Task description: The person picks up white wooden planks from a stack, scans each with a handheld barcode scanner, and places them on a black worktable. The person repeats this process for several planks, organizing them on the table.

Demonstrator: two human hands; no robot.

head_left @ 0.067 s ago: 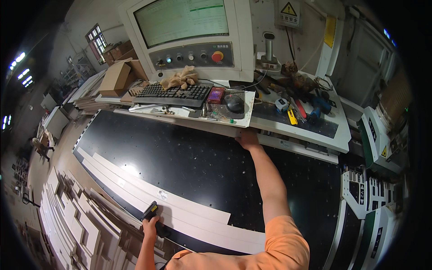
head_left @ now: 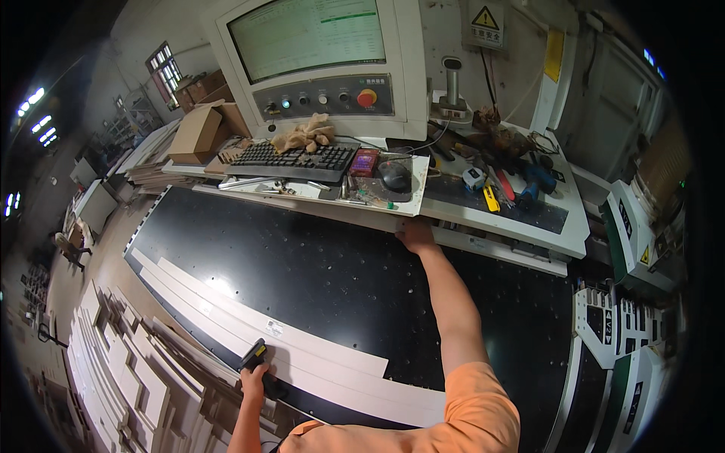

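a wide black machine bed (head_left: pixel 317 279) dotted with small holes fills the middle of the view, glossy enough to catch the ceiling lights. along its near edge lie long white panel strips (head_left: pixel 302 355), laid side by side, one bearing a small label. the left hand (head_left: pixel 255 377) is closed around a black handheld scanner with a yellow trim (head_left: pixel 254 355), held just over the near strip. the right hand (head_left: pixel 415 235) reaches straight across the bed and rests against the front edge of the white console shelf (head_left: pixel 393 215); its fingers curl at the edge, but whether they grip it cannot be told.

on that shelf sit a black keyboard (head_left: pixel 294 157), a mouse (head_left: pixel 394 175), a crumpled pair of gloves (head_left: pixel 306 136) and scattered tools — above them a large monitor (head_left: pixel 306 34) with a button panel. to the left, stacks of cut white boards (head_left: pixel 128 370) crowd the workshop floor, and a cardboard box (head_left: pixel 198 132) sits by the console.
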